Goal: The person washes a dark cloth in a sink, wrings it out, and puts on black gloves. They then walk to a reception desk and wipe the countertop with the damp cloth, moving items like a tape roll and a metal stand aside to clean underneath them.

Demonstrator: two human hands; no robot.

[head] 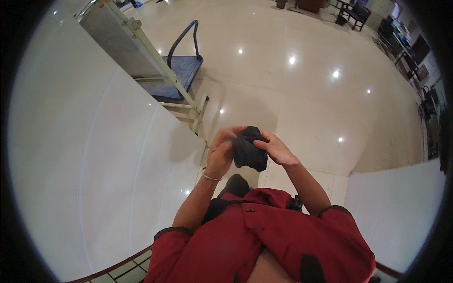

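Note:
A dark, crumpled piece of cloth [250, 152] is held up in front of my waist, above the tiled floor. My left hand [223, 148] grips its left edge, with a pale bangle around the wrist. On the other side, my right hand [275, 146] pinches the cloth between thumb and fingers, the thumb lying on top. The cloth hides some of the fingertips of both hands. Its exact kind cannot be made out. Below it shows one dark shoe [236, 184] on the floor.
White panels [116, 169] stand close on my left, and another white panel [393, 198] is at the right. Beyond the left panel are a framed board on a stand [155, 53] and a blue platform trolley [187, 70]. A dark chair [357, 14] stands far off.

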